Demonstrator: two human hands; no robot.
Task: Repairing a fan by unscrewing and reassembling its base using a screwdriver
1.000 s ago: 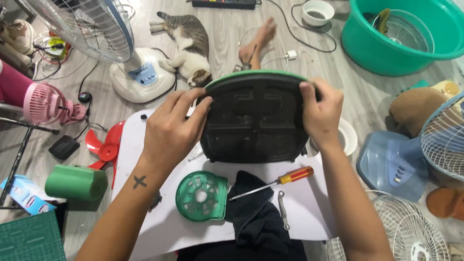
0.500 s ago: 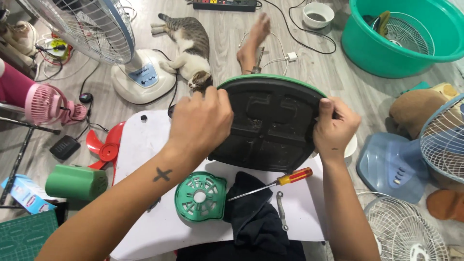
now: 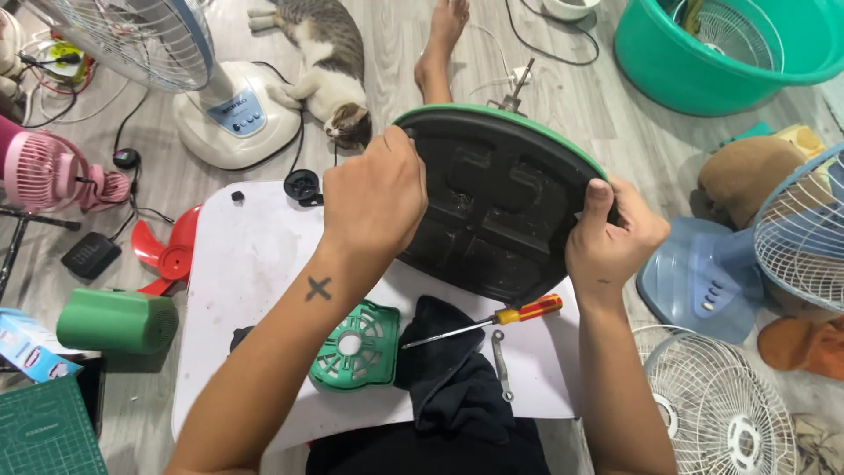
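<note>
Both hands clamped on one dark fan base (image 3: 501, 211) with a green rim, underside up, held tilted above the white desk (image 3: 246, 290); left hand (image 3: 374, 198) wrapped over the upper left edge, fingers curled tight around the rim and hiding part of the moulded ribs; right hand (image 3: 615, 242) pinching the right edge, thumb on the dark face, remaining fingers hooked behind; gripped from opposite sides probably to steady the piece and turn the underside toward the eyes. Lying below on the desk: a green vented cover (image 3: 356, 347), a black cloth (image 3: 448, 369), a screwdriver (image 3: 492, 321) with a red and yellow handle, and a small wrench (image 3: 501, 365), all within easy reach yet apart from both hands. On the floor beyond: a cat (image 3: 330, 62), a white standing fan (image 3: 176, 62), a teal tub (image 3: 730, 53). Compared with half a second ago: base swung further clockwise and lifted nearer the camera; left hand shifted a little lower along the rim; right hand in much the same grip.
</note>
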